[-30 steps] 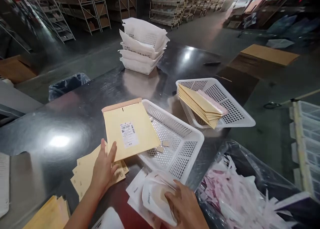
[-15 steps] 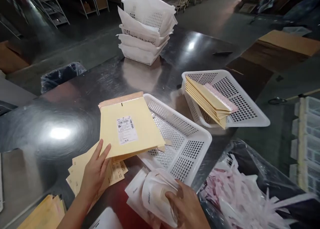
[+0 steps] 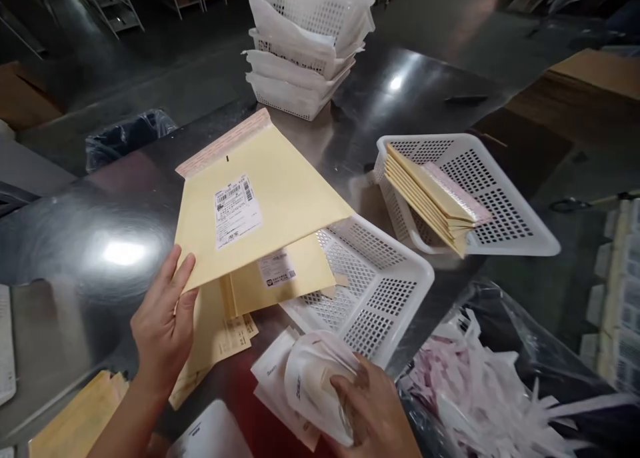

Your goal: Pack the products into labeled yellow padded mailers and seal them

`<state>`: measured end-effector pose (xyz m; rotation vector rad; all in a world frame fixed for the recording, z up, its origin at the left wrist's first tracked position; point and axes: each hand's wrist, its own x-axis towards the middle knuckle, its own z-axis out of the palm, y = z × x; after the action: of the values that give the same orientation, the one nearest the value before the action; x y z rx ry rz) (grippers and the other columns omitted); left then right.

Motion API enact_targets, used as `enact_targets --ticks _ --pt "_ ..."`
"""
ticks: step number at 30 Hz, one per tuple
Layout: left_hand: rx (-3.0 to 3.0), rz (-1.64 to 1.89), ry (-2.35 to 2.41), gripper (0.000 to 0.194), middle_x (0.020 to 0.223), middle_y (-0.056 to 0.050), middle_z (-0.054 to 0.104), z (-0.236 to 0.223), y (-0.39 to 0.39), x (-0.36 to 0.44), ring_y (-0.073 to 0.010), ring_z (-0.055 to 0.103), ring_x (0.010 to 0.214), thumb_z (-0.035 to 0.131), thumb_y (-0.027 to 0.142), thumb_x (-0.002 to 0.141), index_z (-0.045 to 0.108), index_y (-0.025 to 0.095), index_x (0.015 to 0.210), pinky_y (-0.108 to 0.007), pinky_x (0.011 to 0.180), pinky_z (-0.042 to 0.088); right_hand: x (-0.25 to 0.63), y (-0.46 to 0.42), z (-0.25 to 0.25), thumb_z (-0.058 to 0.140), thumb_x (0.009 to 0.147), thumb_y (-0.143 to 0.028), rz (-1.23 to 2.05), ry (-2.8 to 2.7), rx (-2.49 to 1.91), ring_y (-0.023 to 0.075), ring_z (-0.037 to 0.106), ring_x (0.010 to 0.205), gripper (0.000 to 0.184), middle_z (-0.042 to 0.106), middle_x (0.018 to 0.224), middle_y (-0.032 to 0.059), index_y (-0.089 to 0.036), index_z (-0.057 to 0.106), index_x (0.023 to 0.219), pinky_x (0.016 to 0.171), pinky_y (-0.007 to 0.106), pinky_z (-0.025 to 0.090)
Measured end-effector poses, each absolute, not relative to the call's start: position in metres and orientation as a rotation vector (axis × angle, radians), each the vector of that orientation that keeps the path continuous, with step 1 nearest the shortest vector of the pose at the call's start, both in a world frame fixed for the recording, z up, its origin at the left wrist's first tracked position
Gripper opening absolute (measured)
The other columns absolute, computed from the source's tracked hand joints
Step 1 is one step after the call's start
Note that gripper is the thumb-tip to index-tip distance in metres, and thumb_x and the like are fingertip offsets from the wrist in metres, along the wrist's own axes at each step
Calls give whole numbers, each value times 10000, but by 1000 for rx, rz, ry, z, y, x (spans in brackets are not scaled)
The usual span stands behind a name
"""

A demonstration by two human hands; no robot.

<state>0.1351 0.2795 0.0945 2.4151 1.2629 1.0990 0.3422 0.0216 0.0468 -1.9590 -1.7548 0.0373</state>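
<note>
My left hand [image 3: 165, 325] grips the near corner of a yellow padded envelope [image 3: 280, 191] with a white shipping label, lifted and tilted above the steel table [image 3: 120, 198]. Under it lies a second labelled envelope [image 3: 300, 271], partly over the rim of an empty white perforated basket [image 3: 390, 291]. More yellow envelopes [image 3: 220, 341] lie flat beneath my hand. My right hand [image 3: 367, 411] is closed on a white soft pouch [image 3: 310, 385] at the table's near edge.
A second white basket [image 3: 500, 205] at the right holds a slanted stack of yellow envelopes [image 3: 430, 205]. Stacked white baskets [image 3: 305, 45] stand at the back. A bin of white and pink strips [image 3: 490, 391] sits at the lower right. A dark-lined bin [image 3: 125, 135] stands beyond the table's left side.
My left hand has lifted the top envelope up and away from me, uncovering the second labelled envelope beneath. My right hand has stayed on the white pouch.
</note>
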Motion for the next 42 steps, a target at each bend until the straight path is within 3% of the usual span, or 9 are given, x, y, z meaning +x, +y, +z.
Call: enact_targets --ticks 21,28,32,42 --pt "2342 1126 1296 461 1397 -29 537 93 277 142 -144 524 1276 571 141 905 565 278 1345 -226 1072 407 340 24 51 664 756 -394 110 -1730 -2007 310 534 1039 391 485 1214 185 -176 574 1067 745 428 496" --pt "2358 1126 1271 494 1408 -41 526 95 274 142 -177 522 1282 577 120 892 550 276 1359 -281 1065 431 340 23 49 696 709 -414 137 -1715 -2023 328 530 1040 399 483 1213 180 -177 610 1017 747 448 501" --pt "2368 1142 1271 483 1399 -39 535 94 273 142 -164 536 1265 583 129 892 559 275 1352 -253 1058 428 339 20 46 701 689 -392 165 -1721 -2046 343 522 1072 411 473 1233 189 -180 608 1028 764 472 494" --pt "2360 1141 1282 475 1401 -35 534 98 272 143 -177 529 1274 572 139 899 560 280 1352 -287 1094 407 339 22 48 683 709 -375 166 -1712 -2022 328 520 1045 420 469 1225 185 -184 567 1066 753 460 487"
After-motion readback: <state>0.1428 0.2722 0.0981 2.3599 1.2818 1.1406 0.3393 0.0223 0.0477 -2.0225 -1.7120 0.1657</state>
